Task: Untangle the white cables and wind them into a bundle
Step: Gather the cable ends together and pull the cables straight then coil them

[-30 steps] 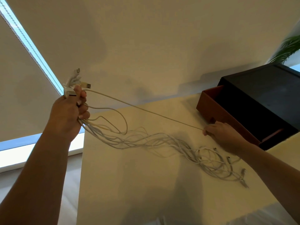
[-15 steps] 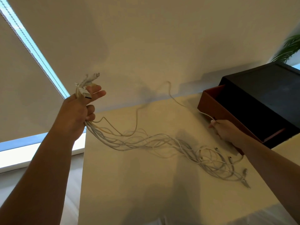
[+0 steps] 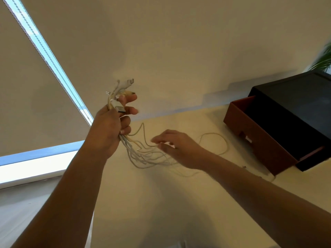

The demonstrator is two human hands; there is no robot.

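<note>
My left hand (image 3: 111, 129) is raised above the table and grips several white cables (image 3: 143, 154) near their plug ends. The plugs (image 3: 123, 90) stick up above my fingers, one flat USB plug lying across my thumb. The cables hang down from my fist and spread tangled over the table. My right hand (image 3: 177, 149) hovers low over the tangle just right of my left hand, fingers spread and blurred, touching the strands; whether it grips one I cannot tell. One loose cable loop (image 3: 216, 142) lies on the table beyond my right hand.
A cream table (image 3: 161, 203) carries the cables, its left edge near a window sill. A brown open drawer box (image 3: 258, 140) inside a black case (image 3: 293, 108) stands at the right. A green plant (image 3: 324, 59) shows at the far right.
My right hand has let go of the single cable near the box and moved left to the tangle. My left hand has shifted right, and the freed cable dropped into a loop.
</note>
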